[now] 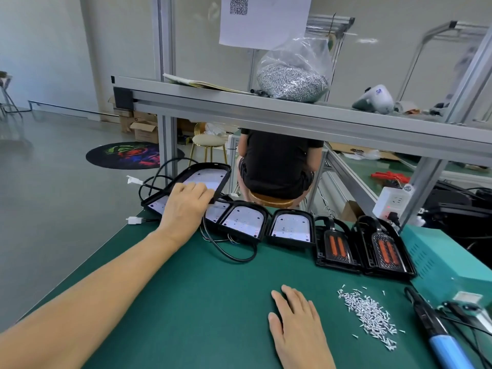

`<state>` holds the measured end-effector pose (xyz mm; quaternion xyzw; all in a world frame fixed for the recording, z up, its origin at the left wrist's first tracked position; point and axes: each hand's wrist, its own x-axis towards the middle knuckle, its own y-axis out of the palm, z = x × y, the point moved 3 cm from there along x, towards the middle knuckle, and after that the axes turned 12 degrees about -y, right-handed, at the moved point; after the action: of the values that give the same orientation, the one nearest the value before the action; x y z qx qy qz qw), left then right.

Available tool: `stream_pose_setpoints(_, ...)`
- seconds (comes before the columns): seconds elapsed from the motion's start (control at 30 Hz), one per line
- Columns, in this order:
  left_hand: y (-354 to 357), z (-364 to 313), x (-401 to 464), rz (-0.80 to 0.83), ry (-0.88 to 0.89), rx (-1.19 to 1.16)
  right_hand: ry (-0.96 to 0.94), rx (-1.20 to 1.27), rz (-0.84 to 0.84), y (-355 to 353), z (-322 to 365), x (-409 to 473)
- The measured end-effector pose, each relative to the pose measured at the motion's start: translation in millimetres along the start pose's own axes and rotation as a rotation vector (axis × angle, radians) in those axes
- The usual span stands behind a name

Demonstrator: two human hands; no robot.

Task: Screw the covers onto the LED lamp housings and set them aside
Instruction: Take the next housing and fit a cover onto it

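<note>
Right hand [298,326] is lying flat on the green mat [199,302] closest to me, fingers straight, holding nothing, just left of the loose screw pile [368,316]. Left hand [186,206] is reaching far back-left of that pile and resting on the tilted lamp housing [202,179], which is leaning on another housing at the mat's far corner. Fingers are curling over its edge, I think, but the angle's poor so I can't tell if it's really gripping or just touching.

What's worrying me: the black cables [229,251] are looping all around that stack, so pulling the housing toward the screws is probably going to drag a neighbour or snag a connector. It's also hanging near the bench edge, so a sloppy grab could be tipping it off. And a housing sliding in could be scattering those screws toward the blue screwdriver [439,339] sitting just right of the pile.
</note>
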<state>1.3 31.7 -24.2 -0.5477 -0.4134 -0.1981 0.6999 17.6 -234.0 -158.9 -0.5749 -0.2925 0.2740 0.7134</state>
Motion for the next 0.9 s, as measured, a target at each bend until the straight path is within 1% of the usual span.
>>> stream_pose_setpoints(0.1,-26.6,-20.8,-29.9,-0.062,0.008,-0.122,0.009,0.029,-0.018,-1.6,1.3,-1.6)
stream_pose_setpoints(0.2,-50.8,-45.5,-65.6,-0.033,0.039,-0.209,0.009,0.091,-0.01,-5.0,2.7,-3.7)
stream_pose_setpoints(0.27,-63.9,-64.5,-88.1,-0.015,0.077,-0.242,-0.005,0.212,-0.031,-9.4,3.4,-5.8)
stream_pose_setpoints(0.33,-73.7,-83.2,-107.8,-0.009,0.125,-0.268,-0.023,0.439,-0.102,-18.3,7.1,-11.2)
stream_pose_setpoints(0.43,-81.2,-108.1,-129.3,-0.013,0.192,-0.255,-0.011,1.061,-0.186,-29.1,19.8,-18.3)
stream_pose_setpoints(0.5,-83.2,-123.3,-139.9,-0.027,0.203,-0.245,0.043,1.362,-0.219,-27.2,24.9,-17.4)
stream_pose_setpoints(0.53,-83.6,-130.3,-144.7,-0.036,0.208,-0.248,0.095,1.457,-0.237,-25.5,25.9,-16.5)
stream_pose_setpoints(0.57,-84.4,-137.1,-149.2,-0.037,0.213,-0.251,0.136,1.5,-0.249,-25.6,27.7,-16.2)
stream_pose_setpoints(0.63,-86.9,-145.3,-155.6,-0.017,0.22,-0.267,0.155,1.451,-0.259,-27.9,24.2,-18.7)
stream_pose_setpoints(0.73,-91.7,-140.0,-159.5,0.035,0.21,-0.402,0.09,1.372,-0.192,-38.5,12.5,-23.8)
stream_pose_setpoints(0.77,-91.9,-134.2,-159.9,0.079,0.168,-0.492,0.084,1.372,-0.149,-43.0,8.0,-24.6)
stream_pose_setpoints(0.8,-90.7,-125.2,-159.3,0.127,0.053,-0.618,0.083,1.37,-0.107,-46.1,2.4,-24.0)
stream_pose_setpoints(0.87,-82.3,-101.0,-156.0,0.241,-0.318,-0.856,0.091,1.332,-0.034,-51.4,-8.2,-20.7)
stream_pose_setpoints(0.9,-76.2,-91.3,-155.0,0.291,-0.494,-0.911,0.102,1.298,-0.006,-53.9,-12.7,-19.9)
